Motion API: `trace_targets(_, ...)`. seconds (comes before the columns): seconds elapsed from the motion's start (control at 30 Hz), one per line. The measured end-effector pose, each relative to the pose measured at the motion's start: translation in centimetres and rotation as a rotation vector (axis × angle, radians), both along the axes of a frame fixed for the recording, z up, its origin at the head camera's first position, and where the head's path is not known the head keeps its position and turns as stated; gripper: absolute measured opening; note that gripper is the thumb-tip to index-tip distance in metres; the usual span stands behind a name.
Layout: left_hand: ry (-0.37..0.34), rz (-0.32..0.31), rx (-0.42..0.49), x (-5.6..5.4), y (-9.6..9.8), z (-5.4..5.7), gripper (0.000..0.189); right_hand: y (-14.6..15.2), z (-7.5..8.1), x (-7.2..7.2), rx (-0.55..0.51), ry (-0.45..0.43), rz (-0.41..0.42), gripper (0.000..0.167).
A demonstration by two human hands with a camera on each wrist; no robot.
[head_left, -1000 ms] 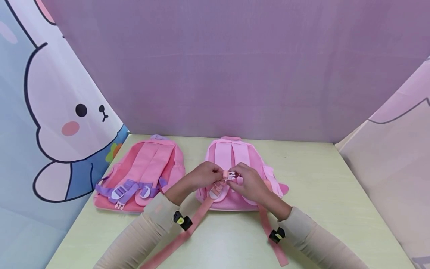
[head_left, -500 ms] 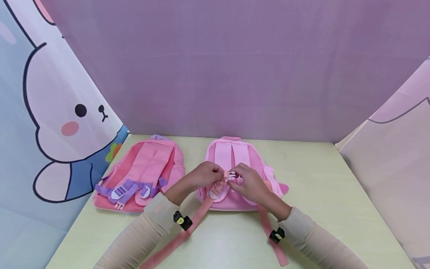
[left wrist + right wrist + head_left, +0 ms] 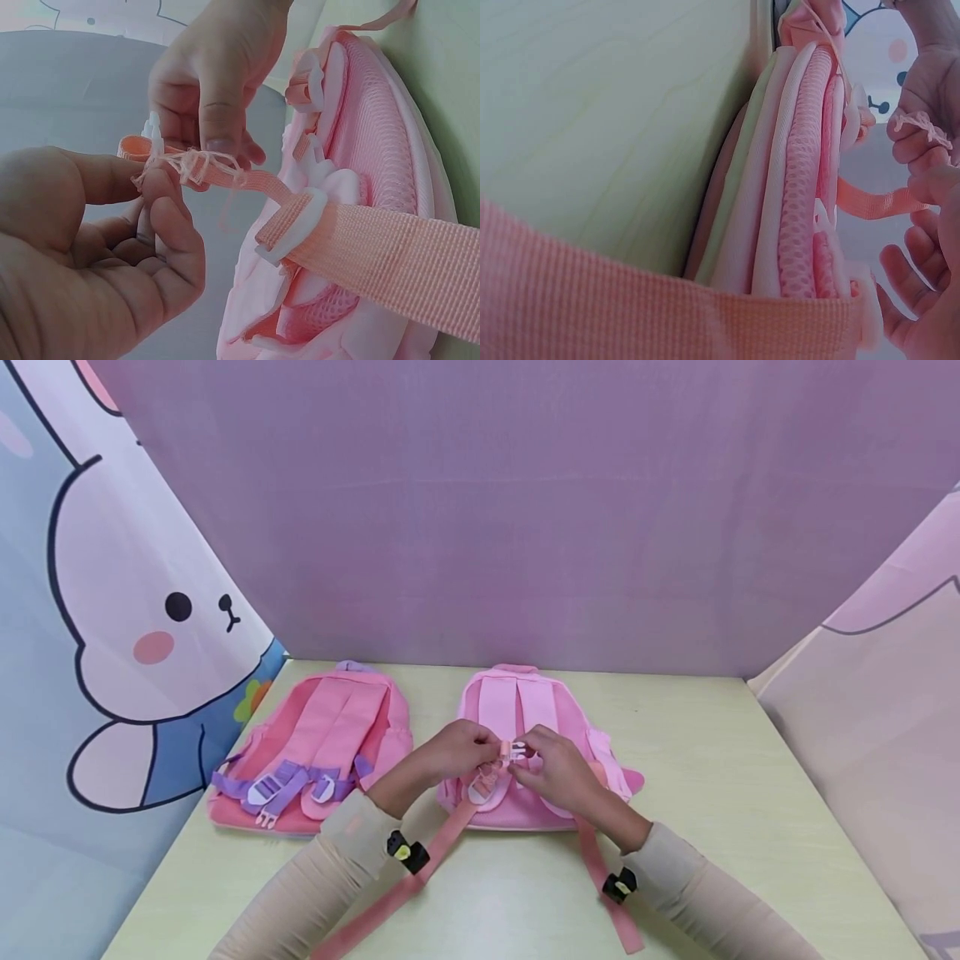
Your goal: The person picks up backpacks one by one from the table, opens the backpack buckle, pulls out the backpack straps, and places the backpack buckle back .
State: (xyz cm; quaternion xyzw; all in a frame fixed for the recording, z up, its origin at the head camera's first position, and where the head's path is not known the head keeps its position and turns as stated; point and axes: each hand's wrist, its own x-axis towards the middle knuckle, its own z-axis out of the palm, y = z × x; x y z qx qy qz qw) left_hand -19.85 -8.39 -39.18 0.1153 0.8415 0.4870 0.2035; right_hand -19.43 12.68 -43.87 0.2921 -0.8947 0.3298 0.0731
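Note:
Over the pink backpack (image 3: 517, 818), both hands meet at a white side-release buckle (image 3: 517, 750) with a peach webbing strap (image 3: 259, 180) looped through it. The left hand (image 3: 463, 750) pinches the strap's end beside the buckle between thumb and fingertips. Loose, frayed threads (image 3: 199, 166) trail from that strap in the left wrist view. From the other side, the right hand (image 3: 553, 763) holds the buckle by its prongs, thumb below and fingers above. A white strap adjuster (image 3: 296, 229) sits at the bottom of one shoulder strap. Parts of the buckle are hidden by fingers.
A second, coral-pink backpack (image 3: 337, 714) with purple straps and an unfastened white buckle (image 3: 267, 818) lies to the left. Two long peach straps (image 3: 382, 906) run toward the table's front edge. Behind the table (image 3: 705, 760) stands a purple partition (image 3: 525, 510).
Both hands stay almost in place. The strap loop and buckle between them have shifted very slightly to the right.

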Motion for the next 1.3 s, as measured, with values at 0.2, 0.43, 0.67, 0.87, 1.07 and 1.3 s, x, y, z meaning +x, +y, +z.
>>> trace_targets(0.2,0.0,0.004,-0.011,-0.04,0.01,-0.06,0.021,0.03,0.03,-0.01,-0.012,0.013,0.007,0.025)
trace_targets(0.43,0.011,0.002,-0.024,-0.12,0.05,-0.34,0.022,-0.05,0.13,0.02,-0.036,0.038,0.026,0.024)
trace_targets(0.67,0.027,0.007,-0.038,-0.02,-0.07,-0.26,0.022,-0.19,0.21,0.07,-0.03,0.05,0.022,0.022)
trace_targets(0.87,0.013,0.004,-0.019,-0.08,-0.11,-0.22,0.022,-0.2,0.26,0.12,-0.007,0.041,0.002,0.022)
trace_targets(1.07,0.01,-0.009,-0.01,-0.11,-0.08,-0.21,0.021,-0.06,0.15,0.04,0.005,0.041,-0.002,0.022)
trace_targets(1.3,0.0,-0.002,-0.009,-0.12,0.04,-0.33,0.021,0.0,0.09,0.05,-0.01,0.033,0.006,0.024)
